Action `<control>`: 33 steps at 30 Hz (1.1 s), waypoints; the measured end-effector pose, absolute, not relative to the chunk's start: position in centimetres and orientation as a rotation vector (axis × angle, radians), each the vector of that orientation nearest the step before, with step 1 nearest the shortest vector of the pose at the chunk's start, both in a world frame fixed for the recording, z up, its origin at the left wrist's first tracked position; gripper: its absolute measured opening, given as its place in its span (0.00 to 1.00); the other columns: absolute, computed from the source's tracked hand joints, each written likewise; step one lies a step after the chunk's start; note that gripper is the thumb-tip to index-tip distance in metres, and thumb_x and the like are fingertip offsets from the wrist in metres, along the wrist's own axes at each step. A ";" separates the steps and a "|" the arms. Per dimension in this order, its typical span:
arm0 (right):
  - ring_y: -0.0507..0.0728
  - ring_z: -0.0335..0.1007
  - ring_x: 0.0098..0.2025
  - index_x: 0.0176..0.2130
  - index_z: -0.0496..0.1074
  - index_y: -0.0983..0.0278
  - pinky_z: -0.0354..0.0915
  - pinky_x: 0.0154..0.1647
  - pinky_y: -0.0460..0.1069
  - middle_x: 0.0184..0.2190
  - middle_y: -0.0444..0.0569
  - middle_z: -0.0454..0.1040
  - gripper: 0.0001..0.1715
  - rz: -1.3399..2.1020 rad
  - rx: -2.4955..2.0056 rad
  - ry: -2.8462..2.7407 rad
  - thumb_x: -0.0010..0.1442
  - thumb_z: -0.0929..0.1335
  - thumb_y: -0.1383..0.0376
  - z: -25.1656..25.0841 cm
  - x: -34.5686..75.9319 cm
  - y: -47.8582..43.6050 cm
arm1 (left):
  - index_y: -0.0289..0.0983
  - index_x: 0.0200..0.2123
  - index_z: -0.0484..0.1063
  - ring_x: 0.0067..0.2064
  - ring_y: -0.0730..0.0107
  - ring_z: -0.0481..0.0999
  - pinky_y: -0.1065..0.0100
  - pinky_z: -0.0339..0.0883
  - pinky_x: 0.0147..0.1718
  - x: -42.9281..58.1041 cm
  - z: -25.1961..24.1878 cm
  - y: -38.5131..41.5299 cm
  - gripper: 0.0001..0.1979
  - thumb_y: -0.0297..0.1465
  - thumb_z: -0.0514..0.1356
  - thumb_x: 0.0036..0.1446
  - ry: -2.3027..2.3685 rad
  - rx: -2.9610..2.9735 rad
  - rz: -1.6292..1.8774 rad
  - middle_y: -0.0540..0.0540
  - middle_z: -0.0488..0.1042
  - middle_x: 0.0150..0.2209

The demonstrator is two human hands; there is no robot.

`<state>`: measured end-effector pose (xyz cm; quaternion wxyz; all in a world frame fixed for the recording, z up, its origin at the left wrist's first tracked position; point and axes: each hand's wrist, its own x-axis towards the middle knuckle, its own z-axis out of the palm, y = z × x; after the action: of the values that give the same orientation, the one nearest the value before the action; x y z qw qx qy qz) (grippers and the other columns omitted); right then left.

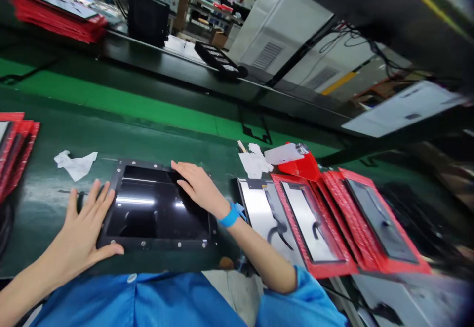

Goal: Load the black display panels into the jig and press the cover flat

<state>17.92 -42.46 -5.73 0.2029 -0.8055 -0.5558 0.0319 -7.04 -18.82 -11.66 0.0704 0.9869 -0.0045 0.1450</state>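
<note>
Left hand (84,233) touching black panel (159,211), fingers standing spread; right hand (202,187) overlapping far corner, fingers lying together, thumb apart; tissue (77,166) lying beyond left fingers.

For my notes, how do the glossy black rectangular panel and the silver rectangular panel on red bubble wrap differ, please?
The black panel is dark and reflective; the silver panel is pale. The black panel lies crosswise in view, the silver panel lengthwise. Both are rectangular.

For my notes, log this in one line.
left hand: at left edge of black panel; right hand: over panel's upper right; nearby: white wipe
</note>
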 end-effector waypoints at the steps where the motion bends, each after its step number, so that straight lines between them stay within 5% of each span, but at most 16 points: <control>1: 0.60 0.60 0.64 0.68 0.54 0.57 0.61 0.61 0.60 0.61 0.52 0.68 0.31 0.099 -2.223 -1.586 0.69 0.59 0.69 -6.2 17.7 -41.7 | 0.29 0.72 0.34 0.71 0.34 0.42 0.31 0.31 0.64 -7.0 -11.6 -18.9 0.60 0.65 0.51 0.52 -0.014 2.988 0.443 0.26 0.50 0.69; 15: 0.59 0.69 0.49 0.59 0.65 0.56 0.65 0.55 0.59 0.46 0.49 0.73 0.26 0.550 -1.979 -1.158 0.63 0.67 0.62 -6.1 19.5 -40.1 | 0.28 0.71 0.34 0.72 0.35 0.35 0.30 0.28 0.63 -6.8 -9.6 -19.5 0.61 0.65 0.53 0.50 0.061 2.901 0.234 0.25 0.45 0.70; 20: 0.53 0.67 0.34 0.55 0.68 0.58 0.68 0.41 0.52 0.39 0.46 0.70 0.23 0.753 -1.901 -1.058 0.61 0.69 0.58 -2.5 20.4 -39.2 | 0.39 0.69 0.48 0.72 0.39 0.28 0.32 0.33 0.64 -6.6 -8.3 -21.3 0.40 0.48 0.59 0.61 0.183 2.476 0.304 0.32 0.36 0.73; 23: 0.52 0.67 0.31 0.52 0.71 0.57 0.67 0.36 0.50 0.41 0.47 0.71 0.23 0.658 -1.901 -1.055 0.59 0.71 0.54 0.9 21.6 -37.6 | 0.41 0.59 0.57 0.71 0.49 0.50 0.44 0.50 0.65 -4.7 -6.8 -22.4 0.20 0.38 0.54 0.67 0.306 1.915 0.392 0.35 0.55 0.68; 26: 0.56 0.72 0.39 0.52 0.72 0.56 0.69 0.43 0.53 0.46 0.49 0.73 0.22 0.302 -1.918 -1.056 0.60 0.70 0.51 3.6 23.4 -35.8 | 0.40 0.49 0.62 0.53 0.62 0.74 0.60 0.68 0.52 0.1 -4.8 -20.3 0.12 0.38 0.55 0.66 0.353 1.471 0.425 0.43 0.74 0.50; 30: 0.64 0.66 0.59 0.55 0.70 0.52 0.63 0.60 0.60 0.58 0.49 0.68 0.23 -0.147 -1.944 -1.136 0.62 0.67 0.50 4.0 25.7 -35.8 | 0.37 0.47 0.66 0.41 0.69 0.76 0.67 0.71 0.40 9.1 -2.4 -12.2 0.11 0.36 0.57 0.64 0.527 1.478 0.528 0.48 0.74 0.40; 33: 0.65 0.68 0.58 0.55 0.70 0.52 0.69 0.55 0.59 0.58 0.51 0.69 0.24 -0.133 -1.988 -1.193 0.62 0.66 0.48 1.8 27.3 -38.5 | 0.34 0.51 0.68 0.40 0.68 0.76 0.62 0.74 0.39 14.8 -1.4 -5.2 0.16 0.38 0.58 0.65 0.694 1.614 0.531 0.44 0.74 0.44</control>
<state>27.26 -38.52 1.78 0.3980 -0.7853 -0.4713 -0.0527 14.82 -5.24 -1.40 0.6077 0.6983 0.3005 0.2298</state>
